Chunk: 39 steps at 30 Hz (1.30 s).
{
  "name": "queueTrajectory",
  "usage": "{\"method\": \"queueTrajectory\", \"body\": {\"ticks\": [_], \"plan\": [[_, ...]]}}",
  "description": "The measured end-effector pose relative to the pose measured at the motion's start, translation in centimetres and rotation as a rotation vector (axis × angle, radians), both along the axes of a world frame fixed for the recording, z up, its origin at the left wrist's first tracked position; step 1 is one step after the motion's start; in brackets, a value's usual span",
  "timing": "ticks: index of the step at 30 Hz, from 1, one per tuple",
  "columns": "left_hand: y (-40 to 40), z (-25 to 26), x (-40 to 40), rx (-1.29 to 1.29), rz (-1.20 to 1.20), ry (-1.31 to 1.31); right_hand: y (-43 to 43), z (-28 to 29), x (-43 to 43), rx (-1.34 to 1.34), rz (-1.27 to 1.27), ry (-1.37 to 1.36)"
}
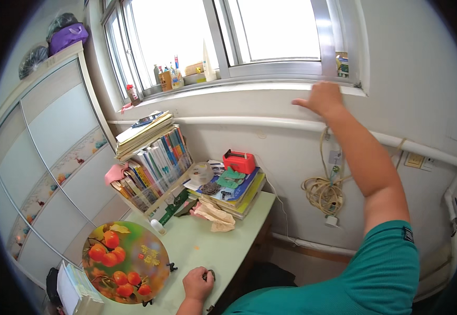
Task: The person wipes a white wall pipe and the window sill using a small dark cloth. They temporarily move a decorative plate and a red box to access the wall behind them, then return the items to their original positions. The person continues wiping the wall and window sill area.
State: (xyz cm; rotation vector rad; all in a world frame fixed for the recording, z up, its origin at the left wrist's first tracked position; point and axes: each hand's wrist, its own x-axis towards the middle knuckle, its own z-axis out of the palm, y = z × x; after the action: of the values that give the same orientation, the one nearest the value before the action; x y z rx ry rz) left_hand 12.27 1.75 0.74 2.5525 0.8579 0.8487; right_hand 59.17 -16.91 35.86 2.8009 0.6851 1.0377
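Observation:
My left hand (199, 282) rests near the edge of the pale green desk (189, 252), its fingers closed around a small dark object (209, 274) that is mostly hidden. To its left stands a round plate with an orange persimmon picture (126, 262), on small black feet. My right hand (325, 98) is raised on an outstretched arm in front of the wall just below the window sill, thumb out to the left. Its other fingers point away and are partly hidden, so whether it holds anything cannot be told.
Books (161, 157) and stacked papers (146, 136) stand at the desk's back left. A red box (239, 161), green cloth (230, 178) and beige cloth (214, 212) lie by more books. Coiled cable (323, 195) hangs below a white pipe (252, 121). Bottles (166, 80) line the window.

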Motion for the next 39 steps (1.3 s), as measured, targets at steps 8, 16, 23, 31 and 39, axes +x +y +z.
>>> {"method": "queueTrajectory", "body": {"ticks": [8, 16, 23, 31, 39], "plan": [[0.4, 0.8, 0.2, -0.078, -0.008, 0.071, 21.7, -0.2, -0.6, -0.059, 0.259, 0.143], [-0.2, 0.0, 0.1, -0.131, 0.054, 0.055, 29.8, -0.7, -0.3, -0.096, 0.446, 0.080], [0.6, 0.0, 0.3, -0.047, 0.049, 0.031, 20.3, 1.2, 0.9, -0.014, 0.322, 0.271], [0.4, -0.9, -0.2, 0.037, 0.039, -0.012, 2.5, 1.0, 2.2, -0.057, 0.145, 0.245], [-0.2, -0.8, -0.5, 0.105, 0.034, -0.016, -9.2, -0.7, 1.0, -0.020, -0.051, -0.041]]}}
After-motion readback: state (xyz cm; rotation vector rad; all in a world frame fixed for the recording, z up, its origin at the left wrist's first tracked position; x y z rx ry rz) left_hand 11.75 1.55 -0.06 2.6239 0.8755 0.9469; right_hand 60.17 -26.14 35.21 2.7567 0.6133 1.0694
